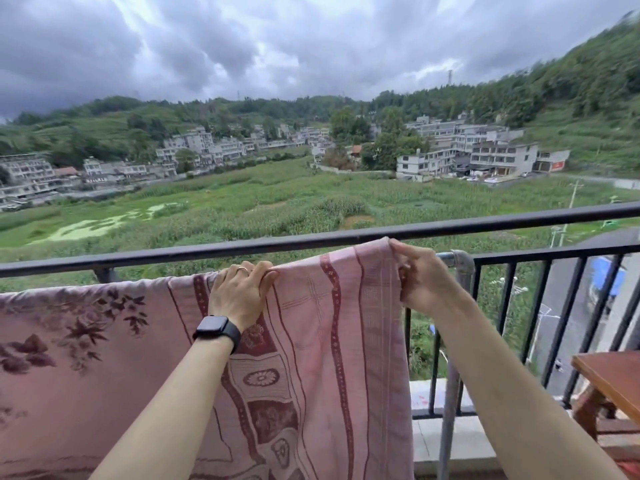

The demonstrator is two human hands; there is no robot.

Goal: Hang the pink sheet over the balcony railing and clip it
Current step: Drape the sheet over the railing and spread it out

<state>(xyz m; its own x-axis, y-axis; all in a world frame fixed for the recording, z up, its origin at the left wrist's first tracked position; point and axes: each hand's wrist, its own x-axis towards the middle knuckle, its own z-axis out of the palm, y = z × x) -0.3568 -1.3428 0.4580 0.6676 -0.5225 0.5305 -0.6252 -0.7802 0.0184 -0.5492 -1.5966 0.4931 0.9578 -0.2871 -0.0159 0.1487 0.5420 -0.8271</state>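
Note:
The pink sheet [311, 323], patterned with dark red flowers and stripes, hangs down in front of me from a grey metal pipe rail [457, 259] just below the black balcony railing [242, 245]. My left hand [239, 292], with a ring and a black watch on the wrist, grips the sheet's top fold near the middle. My right hand [420, 277] pinches the sheet's upper right corner and lifts it to the height of the black top bar. No clip is visible.
Black vertical bars [540, 306] close the balcony on the right. A wooden table corner [613, 379] juts in at the lower right. A grey upright pipe [450, 410] stands beside the sheet's right edge. Beyond lie fields, houses and hills.

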